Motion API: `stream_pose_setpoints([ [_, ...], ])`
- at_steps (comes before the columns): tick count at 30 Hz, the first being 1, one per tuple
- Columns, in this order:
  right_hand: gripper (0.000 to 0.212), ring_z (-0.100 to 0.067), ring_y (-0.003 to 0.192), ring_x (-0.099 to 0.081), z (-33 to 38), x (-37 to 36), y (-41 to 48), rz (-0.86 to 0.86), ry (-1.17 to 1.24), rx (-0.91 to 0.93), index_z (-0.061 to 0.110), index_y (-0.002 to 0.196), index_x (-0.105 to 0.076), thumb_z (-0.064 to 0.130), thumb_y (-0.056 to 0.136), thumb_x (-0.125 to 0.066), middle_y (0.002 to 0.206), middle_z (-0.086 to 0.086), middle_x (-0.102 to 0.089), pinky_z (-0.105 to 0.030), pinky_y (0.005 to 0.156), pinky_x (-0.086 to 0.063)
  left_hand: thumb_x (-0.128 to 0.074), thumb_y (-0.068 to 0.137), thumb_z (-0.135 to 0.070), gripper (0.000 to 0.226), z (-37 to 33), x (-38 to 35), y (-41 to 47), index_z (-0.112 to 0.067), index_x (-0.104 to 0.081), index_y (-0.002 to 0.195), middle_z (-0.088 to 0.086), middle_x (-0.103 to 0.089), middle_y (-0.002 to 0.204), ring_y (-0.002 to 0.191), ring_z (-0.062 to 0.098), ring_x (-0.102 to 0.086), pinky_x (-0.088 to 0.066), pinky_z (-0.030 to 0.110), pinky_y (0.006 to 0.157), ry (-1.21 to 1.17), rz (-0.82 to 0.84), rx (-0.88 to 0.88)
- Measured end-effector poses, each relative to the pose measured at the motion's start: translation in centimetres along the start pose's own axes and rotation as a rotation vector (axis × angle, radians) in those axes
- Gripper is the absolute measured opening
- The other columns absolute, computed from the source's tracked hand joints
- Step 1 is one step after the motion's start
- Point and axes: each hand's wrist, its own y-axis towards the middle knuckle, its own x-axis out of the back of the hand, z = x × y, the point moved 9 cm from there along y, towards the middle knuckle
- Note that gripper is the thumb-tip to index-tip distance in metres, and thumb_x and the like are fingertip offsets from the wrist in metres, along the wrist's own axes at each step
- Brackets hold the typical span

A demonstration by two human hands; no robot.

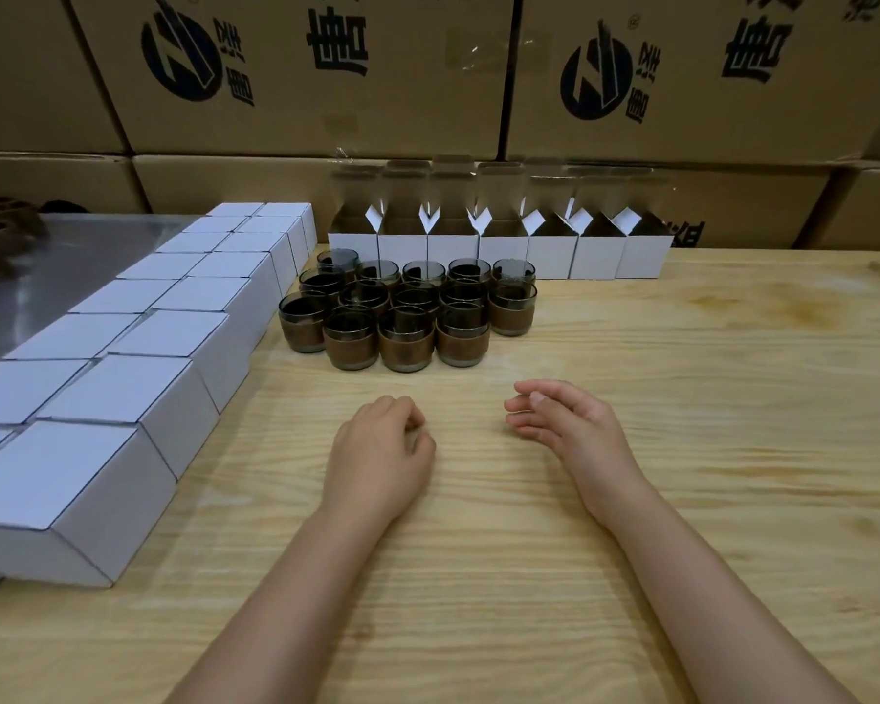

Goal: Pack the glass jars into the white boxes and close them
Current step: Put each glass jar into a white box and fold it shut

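Jars waiting, both hands idle

Dark glass jars [400, 309] with brown sleeves cluster before the open white boxes [499, 254]; left hand [379, 457] loosely curled, right hand [565, 416] relaxed, both holding nothing.

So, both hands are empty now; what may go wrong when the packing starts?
1. The jars stand packed tight and seem to touch. Lifting one from the middle may knock its neighbours, so the near row is probably safer first.
2. The open boxes stand behind the jars, so each reach passes over glass and may tip a jar.
3. They look light; a jar dropped in may push one over.
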Motion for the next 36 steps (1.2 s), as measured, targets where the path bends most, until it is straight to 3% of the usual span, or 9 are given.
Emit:
stream_pose_setpoints([
  [4, 0.027, -0.014, 0.074, -0.061, 2.4, 1.2, 3.5, -0.183, -0.203, 0.118, 0.019, 0.078, -0.070, 0.015, 0.096, -0.050, 0.075, 0.000, -0.067, -0.027, 0.072, -0.051, -0.051, 0.091, -0.029, 0.011, -0.4, 0.0, -0.1, -0.024, -0.055, 0.100, -0.012, -0.052, 0.096, 0.092, 0.010, -0.048, -0.040, 0.029, 0.085, 0.042, -0.028, -0.054],
  [7, 0.033, -0.014, 0.084, -0.059, 5.0, 1.5, 8.9, -0.236, -0.400, 0.177, 0.023, 0.079, -0.067, 0.026, 0.099, -0.041, 0.086, 0.001, -0.066, -0.028, 0.074, -0.047, -0.045, 0.093, -0.033, 0.012, -0.5, -0.4, -0.1, -0.028, -0.048, 0.103, -0.016, -0.046, 0.099, 0.092, 0.006, -0.042, -0.035, 0.025, 0.087, 0.075, -0.038, -0.089],
  [11, 0.041, -0.023, 0.095, -0.056, 6.8, 1.1, 17.1, -0.211, -0.746, 0.196, 0.004, 0.096, -0.066, 0.029, 0.101, -0.034, 0.105, -0.010, -0.061, -0.032, 0.072, -0.041, -0.040, 0.093, -0.037, 0.012, -0.1, -0.8, -0.1, -0.032, -0.042, 0.104, -0.018, -0.038, 0.102, 0.097, 0.003, -0.036, -0.027, 0.020, 0.088, 0.086, -0.042, -0.087],
  [13, 0.043, -0.030, 0.102, -0.055, 6.9, 0.6, 20.9, -0.148, -0.884, 0.183, -0.005, 0.104, -0.062, 0.027, 0.101, -0.033, 0.115, -0.019, -0.056, -0.037, 0.082, -0.042, -0.041, 0.091, -0.038, 0.012, 0.0, -1.0, 0.0, -0.034, -0.040, 0.103, -0.019, -0.037, 0.103, 0.098, 0.002, -0.034, -0.025, 0.019, 0.088, 0.083, -0.044, -0.086],
  [17, 0.041, -0.031, 0.127, -0.043, 6.1, -0.8, 26.3, -0.026, -1.016, 0.161, -0.002, 0.125, -0.054, 0.024, 0.101, -0.034, 0.140, -0.015, -0.045, -0.038, 0.104, -0.034, -0.040, 0.090, -0.040, 0.013, 0.1, -1.2, -0.1, -0.038, -0.035, 0.102, -0.024, -0.032, 0.104, 0.099, -0.004, -0.029, -0.018, 0.017, 0.086, 0.060, -0.024, -0.090],
  [20, 0.047, -0.029, 0.142, -0.021, 4.0, -1.7, 28.5, 0.055, -1.080, 0.034, 0.003, 0.143, -0.037, 0.025, 0.102, -0.027, 0.157, -0.007, -0.022, -0.036, 0.114, -0.020, -0.042, 0.085, -0.038, 0.016, 0.1, -1.1, -0.1, -0.032, -0.047, 0.099, -0.020, -0.042, 0.102, 0.098, 0.001, -0.039, -0.022, 0.021, 0.087, 0.042, -0.047, -0.078],
  [24, 0.043, -0.032, 0.134, -0.033, 3.0, -1.4, 29.6, 0.007, -1.109, -0.032, 0.002, 0.140, -0.036, 0.020, 0.102, -0.027, 0.148, -0.018, -0.033, -0.035, 0.103, -0.030, -0.032, 0.078, -0.045, 0.031, -0.1, -1.0, -0.1, -0.029, -0.053, 0.094, -0.017, -0.047, 0.098, 0.094, 0.003, -0.046, -0.028, 0.024, 0.085, 0.042, -0.053, -0.073],
  [27, 0.043, -0.033, 0.122, -0.045, 3.6, -1.2, 29.7, -0.041, -1.094, 0.036, 0.002, 0.137, -0.036, 0.028, 0.103, -0.030, 0.136, -0.019, -0.045, -0.033, 0.091, -0.036, -0.037, 0.084, -0.043, 0.020, 0.2, -1.2, -0.1, -0.034, -0.045, 0.099, -0.021, -0.041, 0.103, 0.101, 0.000, -0.039, -0.022, 0.020, 0.089, 0.032, -0.035, -0.073],
  [36, 0.020, -0.022, 0.109, -0.051, 14.8, -1.5, 21.2, -0.299, -0.960, 0.599, 0.005, 0.107, -0.060, 0.017, 0.096, -0.048, 0.120, -0.008, -0.051, -0.031, 0.089, -0.044, -0.039, 0.088, -0.039, 0.014, 0.2, -1.2, -0.1, -0.036, -0.035, 0.100, -0.020, -0.035, 0.103, 0.099, 0.000, -0.032, -0.018, 0.018, 0.086, 0.056, -0.042, -0.085],
])
